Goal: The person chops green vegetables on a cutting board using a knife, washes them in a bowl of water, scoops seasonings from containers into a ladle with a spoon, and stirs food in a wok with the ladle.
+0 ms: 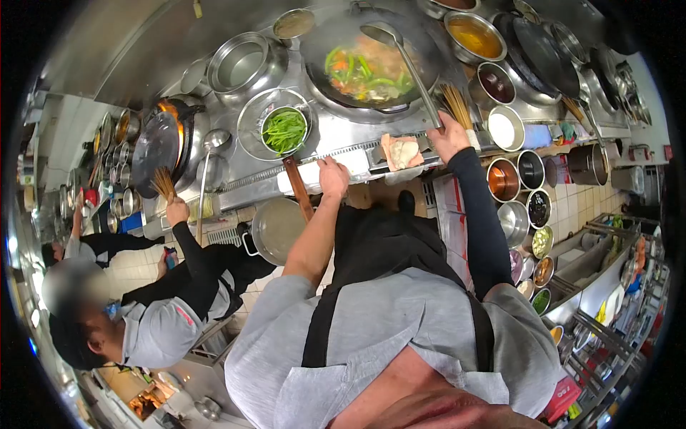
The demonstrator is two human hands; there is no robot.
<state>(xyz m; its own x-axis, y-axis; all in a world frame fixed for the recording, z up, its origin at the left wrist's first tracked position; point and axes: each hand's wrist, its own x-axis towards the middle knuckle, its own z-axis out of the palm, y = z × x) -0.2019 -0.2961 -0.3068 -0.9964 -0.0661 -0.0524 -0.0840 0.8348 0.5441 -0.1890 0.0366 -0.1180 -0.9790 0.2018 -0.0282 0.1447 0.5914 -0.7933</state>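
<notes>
My right hand [450,136] is closed round the handle of a long metal ladle [413,70]. The ladle's bowl hangs over the upper part of a wok [312,77]. Steaming food with green strips and orange pieces [364,71] lies in the wok. My left hand [334,177], its fingers curled, rests on a white flat thing [359,167] at the counter's front edge; what it grips, if anything, is hidden. Beside it a wooden handle [296,187] runs up to a round container of green strips [284,130]. A folded cloth [401,152] lies between my hands.
A bamboo brush [455,104] stands by my right hand. Bowls of sauce, such as an orange one [474,38], line the right side. At left, a co-worker [168,307] holds another brush [163,183] at a wok with flame behind it [156,146]. A large pot [275,232] stands below.
</notes>
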